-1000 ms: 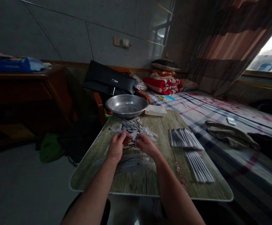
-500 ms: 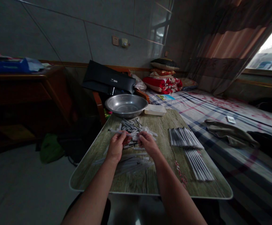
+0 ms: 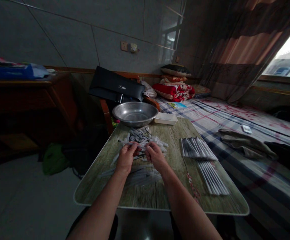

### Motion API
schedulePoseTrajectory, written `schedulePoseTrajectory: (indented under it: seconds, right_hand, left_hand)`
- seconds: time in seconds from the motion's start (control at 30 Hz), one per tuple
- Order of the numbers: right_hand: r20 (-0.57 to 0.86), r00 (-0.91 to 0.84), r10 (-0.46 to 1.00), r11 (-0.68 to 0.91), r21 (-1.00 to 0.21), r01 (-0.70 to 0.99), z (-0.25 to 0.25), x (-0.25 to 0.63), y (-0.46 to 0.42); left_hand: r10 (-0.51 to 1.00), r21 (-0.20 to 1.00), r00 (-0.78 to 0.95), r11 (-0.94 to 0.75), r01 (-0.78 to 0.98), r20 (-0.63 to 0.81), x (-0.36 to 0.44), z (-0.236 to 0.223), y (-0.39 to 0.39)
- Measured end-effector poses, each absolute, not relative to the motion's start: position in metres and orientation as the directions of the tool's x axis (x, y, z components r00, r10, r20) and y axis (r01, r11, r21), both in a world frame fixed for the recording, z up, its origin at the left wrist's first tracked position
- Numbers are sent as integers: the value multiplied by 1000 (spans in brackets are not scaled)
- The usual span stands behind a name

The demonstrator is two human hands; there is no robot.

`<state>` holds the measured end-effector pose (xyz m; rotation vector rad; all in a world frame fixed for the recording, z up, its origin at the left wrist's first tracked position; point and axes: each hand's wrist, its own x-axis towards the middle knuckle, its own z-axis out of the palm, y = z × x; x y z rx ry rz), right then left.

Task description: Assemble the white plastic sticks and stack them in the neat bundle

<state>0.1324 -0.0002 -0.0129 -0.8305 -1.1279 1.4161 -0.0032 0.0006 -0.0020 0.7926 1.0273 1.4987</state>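
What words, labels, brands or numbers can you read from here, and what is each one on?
No text can be read.
Large black object: small pale marking, too small to read.
Small white item on the bed: dark marks, too small to read.
Colourful sheet: any print too small.
Held tube: no lettering discernible.

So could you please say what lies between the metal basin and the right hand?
A loose heap of slim tubes on the tabletop, in the head view.
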Motion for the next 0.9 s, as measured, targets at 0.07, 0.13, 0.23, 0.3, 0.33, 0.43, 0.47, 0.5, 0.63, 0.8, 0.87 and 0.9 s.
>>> schedulePoseTrajectory:
  seconds: [0.07, 0.13, 0.23, 0.3, 0.33, 0.43, 0.47, 0.5, 0.63, 0.8, 0.87, 0.9]
  right_hand:
    - [62, -188, 980, -7, -938, -346, -14, 130, -2]
    - [51, -204, 978, -28, -930, -367, -16, 127, -3]
    - [56, -222, 974, -38, -916, -400, -18, 123, -5]
    - [61, -217, 974, -37, -905, -423, -17, 121, -6]
    - [64, -210, 976, -35, -901, -433, -17, 120, -6]
    - [64, -190, 980, -31, -889, -458, -14, 118, -8]
    - [63, -186, 981, -31, -885, -464, -13, 118, -8]
    - [61, -184, 981, -34, -881, -471, -13, 117, -8]
    - [40, -165, 985, -48, -868, -494, -11, 114, -8]
    - [35, -151, 988, -43, -875, -483, -9, 117, -8]
    - [51, -158, 986, -26, -893, -449, -9, 120, -6]
    - [64, -159, 985, -8, -910, -415, -10, 122, -5]
  left_hand:
    - [982, 918, -181, -28, -396, -48, -3, -3, 1]
    - [981, 916, -190, -37, -400, -43, -3, -5, 1]
    - [976, 911, -215, -66, -406, -25, -1, -6, 0]
    - [971, 910, -239, -96, -404, -3, 2, -7, 0]
    - [969, 909, -248, -109, -401, 7, 3, -7, -1]
    - [964, 914, -266, -132, -384, 28, 6, -9, 0]
    - [962, 917, -270, -135, -375, 31, 6, -10, 0]
    - [961, 921, -274, -137, -364, 34, 7, -10, 0]
    - [954, 933, -294, -157, -323, 58, 9, -11, 0]
    - [954, 935, -286, -177, -306, 87, 13, -12, 0]
    - [961, 935, -268, -161, -316, 75, 14, -13, 2]
    - [963, 934, -263, -151, -322, 65, 13, -14, 3]
